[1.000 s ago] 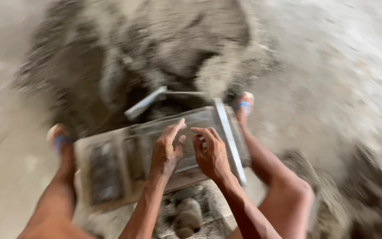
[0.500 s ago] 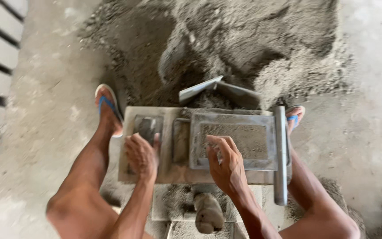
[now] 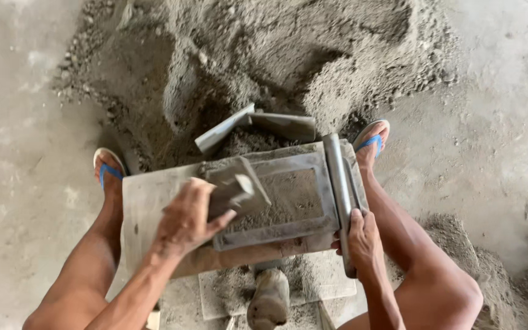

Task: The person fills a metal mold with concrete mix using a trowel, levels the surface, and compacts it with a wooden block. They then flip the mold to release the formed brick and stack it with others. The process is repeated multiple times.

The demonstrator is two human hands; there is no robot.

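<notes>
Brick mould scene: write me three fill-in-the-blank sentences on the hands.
1. The left hand holds a flat plate over the ____ mould.
2. The right hand grips the mould's metal ____.
3. Both feet wear ____ sandals.

Missing words: rectangular; handle; blue

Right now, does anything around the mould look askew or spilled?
The left hand holds a flat grey block tilted over the sand-filled mould. Loose sand lies scattered on the slab below. Nothing looks damaged.
</notes>
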